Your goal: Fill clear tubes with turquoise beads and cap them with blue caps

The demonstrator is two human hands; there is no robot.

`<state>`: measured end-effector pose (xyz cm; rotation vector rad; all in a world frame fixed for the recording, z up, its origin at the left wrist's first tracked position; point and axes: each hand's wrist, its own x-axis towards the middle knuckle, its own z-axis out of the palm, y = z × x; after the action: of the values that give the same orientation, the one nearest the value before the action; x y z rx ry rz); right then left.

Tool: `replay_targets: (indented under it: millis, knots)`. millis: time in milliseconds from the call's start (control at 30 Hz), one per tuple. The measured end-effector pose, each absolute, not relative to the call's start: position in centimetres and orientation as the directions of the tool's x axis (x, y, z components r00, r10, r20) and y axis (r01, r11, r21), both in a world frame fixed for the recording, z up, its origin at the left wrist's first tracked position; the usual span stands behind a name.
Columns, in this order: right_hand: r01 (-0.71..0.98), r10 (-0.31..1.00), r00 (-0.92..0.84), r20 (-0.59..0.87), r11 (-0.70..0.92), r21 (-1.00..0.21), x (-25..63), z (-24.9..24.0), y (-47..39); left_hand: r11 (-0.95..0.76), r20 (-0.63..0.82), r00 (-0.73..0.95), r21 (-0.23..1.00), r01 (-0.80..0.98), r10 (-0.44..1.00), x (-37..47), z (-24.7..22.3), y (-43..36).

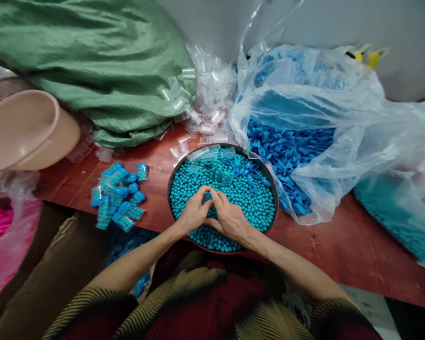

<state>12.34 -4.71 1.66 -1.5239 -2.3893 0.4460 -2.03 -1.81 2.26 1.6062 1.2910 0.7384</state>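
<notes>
A round, dark-rimmed basin full of small teal beads sits in front of me. Above the beads, my left hand and my right hand meet with bent fingers, thumbs and fingertips pinched together. A bit of a small blue cap shows between the fingertips; the fingers hide most of it. Several loose blue caps lie on the beads at the basin's far right. Clear plastic tubes rest along its far edge, and bead-filled ones lie just beyond my fingers.
Left of the basin, bead-filled tubes with blue caps lie piled on the red table. Behind are a green sack, a heap of clear tubes and a beige tub. Rightward, plastic bags hold blue caps and teal beads.
</notes>
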Motion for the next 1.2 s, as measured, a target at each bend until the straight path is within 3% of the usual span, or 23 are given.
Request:
replay_targets:
  millis: [167, 267, 333, 400, 500, 600, 700, 767, 933, 1067, 1200]
  knots:
    - [0.898, 0.967, -0.225, 0.122, 0.254, -0.36, 16.6, 1.5, -3.4, -0.016, 0.056, -0.031, 0.693, 0.72, 0.998, -9.7, 4.1, -1.2]
    - [0.976, 0.996, -0.038, 0.075, 0.053, -0.211, 19.9, 1.2, -2.0, 0.081, 0.164, -0.162, 0.418, 0.905, 0.973, -12.7, 4.2, -1.2]
    - [0.994, 0.999, 0.05, 0.005, -0.05, -0.099, 21.1, 1.2, -1.2, 0.091, 0.247, -0.168, 0.297, 0.951, 0.954, -12.6, 3.9, -1.1]
    - [0.996, 0.994, 0.09, -0.064, -0.092, -0.024, 21.3, 1.1, -0.5, 0.009, 0.269, -0.099, 0.316, 0.949, 0.958, -10.6, 3.5, -0.9]
    - [0.997, 0.99, 0.062, -0.126, -0.067, -0.029, 20.6, 0.7, 0.4, -0.175, 0.158, 0.109, 0.499, 0.849, 0.981, -5.6, 2.4, 0.2]
    - [0.977, 0.99, -0.033, -0.14, 0.002, -0.212, 20.3, 0.2, 1.0, -0.212, 0.043, 0.233, 0.597, 0.774, 0.971, -0.9, 1.1, 1.8]
    - [0.901, 0.975, -0.175, -0.134, 0.104, -0.421, 20.9, 0.0, 1.1, -0.204, -0.019, 0.269, 0.601, 0.773, 0.963, 2.0, 0.2, 3.2]
    - [0.872, 0.948, -0.283, -0.142, 0.193, -0.449, 21.5, 0.0, 0.6, -0.19, -0.048, 0.268, 0.584, 0.789, 0.962, 2.8, 0.0, 3.6]
    - [0.885, 0.847, -0.443, -0.294, 0.361, -0.292, 22.3, 0.2, -1.0, -0.16, -0.104, 0.245, 0.509, 0.846, 0.964, 4.4, 0.2, 3.2]
    - [0.911, 0.816, -0.409, -0.409, 0.39, -0.134, 22.0, 1.1, -1.4, -0.151, -0.143, 0.242, 0.463, 0.873, 0.96, 5.9, 0.2, 3.2]
    - [0.916, 0.861, -0.338, -0.38, 0.394, 0.079, 21.3, 2.4, -2.0, -0.164, -0.154, 0.257, 0.45, 0.878, 0.954, 7.0, 0.0, 3.4]
